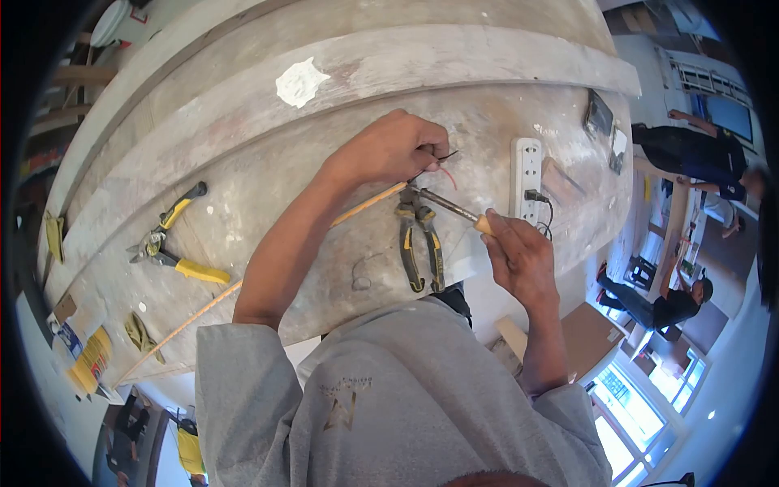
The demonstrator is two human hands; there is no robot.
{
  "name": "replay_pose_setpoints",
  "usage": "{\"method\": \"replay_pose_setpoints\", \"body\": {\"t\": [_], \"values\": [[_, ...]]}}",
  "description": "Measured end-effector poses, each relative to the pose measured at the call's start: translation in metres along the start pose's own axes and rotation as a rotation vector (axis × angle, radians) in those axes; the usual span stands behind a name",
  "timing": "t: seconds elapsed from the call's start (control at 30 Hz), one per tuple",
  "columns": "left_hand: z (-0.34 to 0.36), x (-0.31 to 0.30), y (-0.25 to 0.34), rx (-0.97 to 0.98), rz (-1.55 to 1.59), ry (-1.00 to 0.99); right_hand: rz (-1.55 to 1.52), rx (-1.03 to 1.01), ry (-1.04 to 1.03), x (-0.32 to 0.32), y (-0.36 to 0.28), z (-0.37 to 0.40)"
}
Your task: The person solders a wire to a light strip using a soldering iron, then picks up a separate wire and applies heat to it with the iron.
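The left hand [396, 144] is positioned above the worktop [284, 162]; its fingers are closed in a pinch on thin wires [449, 174], one red and one dark, whose ends project to the right. The right hand [519, 247] has its fingers closed around the wooden handle of a soldering iron [449, 203]. The iron's metal shaft points left, its tip at the jaws of the pliers [408, 243]; contact cannot be determined. The pliers lie with handles toward the body. An orange strip [369, 204] runs diagonally beneath the left forearm, its end beside the pliers' jaws. Snips [154, 243] lie open at left. A power strip [526, 172], with one black plug [532, 196] inserted, lies at right.
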State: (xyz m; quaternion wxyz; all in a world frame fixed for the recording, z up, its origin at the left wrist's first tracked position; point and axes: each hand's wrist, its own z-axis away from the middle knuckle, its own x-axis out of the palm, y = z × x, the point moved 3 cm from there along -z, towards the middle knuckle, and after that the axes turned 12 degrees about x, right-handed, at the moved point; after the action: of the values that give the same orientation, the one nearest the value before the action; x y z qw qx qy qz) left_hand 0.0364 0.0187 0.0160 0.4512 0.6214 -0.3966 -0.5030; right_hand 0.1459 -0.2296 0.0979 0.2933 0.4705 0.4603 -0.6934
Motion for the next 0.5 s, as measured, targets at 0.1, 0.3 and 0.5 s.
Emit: {"method": "replay_pose_setpoints", "body": {"t": [0.1,0.3,0.5], "values": [[-0.001,-0.002,0.001,-0.064,0.014,-0.032,-0.022,-0.003,0.046,0.002,-0.001,0.002],[0.001,0.0,0.003,-0.062,0.021,-0.008,0.017,0.008,0.039,0.003,-0.004,0.009],[0.0,0.002,0.003,-0.113,0.02,-0.023,0.005,0.007,0.084,0.007,-0.007,0.013]]}}
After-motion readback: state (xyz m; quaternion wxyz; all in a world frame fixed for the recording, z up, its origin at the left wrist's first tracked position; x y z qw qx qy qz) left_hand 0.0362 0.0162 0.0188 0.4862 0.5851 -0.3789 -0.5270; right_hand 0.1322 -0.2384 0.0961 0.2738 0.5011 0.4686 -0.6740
